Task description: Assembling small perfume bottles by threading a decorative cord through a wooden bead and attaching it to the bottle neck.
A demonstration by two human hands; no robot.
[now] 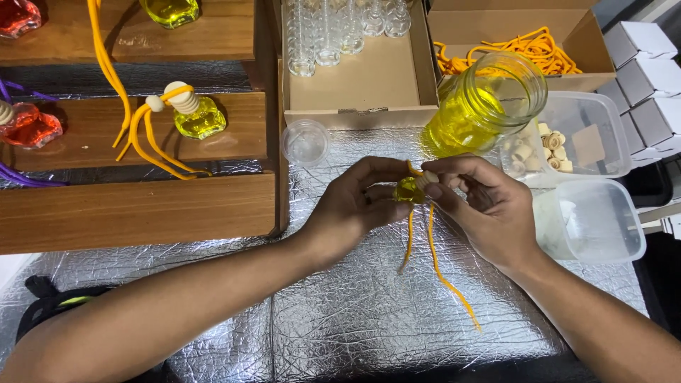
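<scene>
Both hands meet above the crinkled, foil-covered desk (355,312) — the left hand (355,206) cradles a small glass bottle (408,190) of yellow liquid, the right hand (489,206) pinches its pale ribbed cap (428,179). Two yellow cords (436,266) dangle below — a wide glass jar (482,106) stands just behind.

Fingers of both hands hide most of the small yellow bottle (408,190); its cap is barely visible.
</scene>
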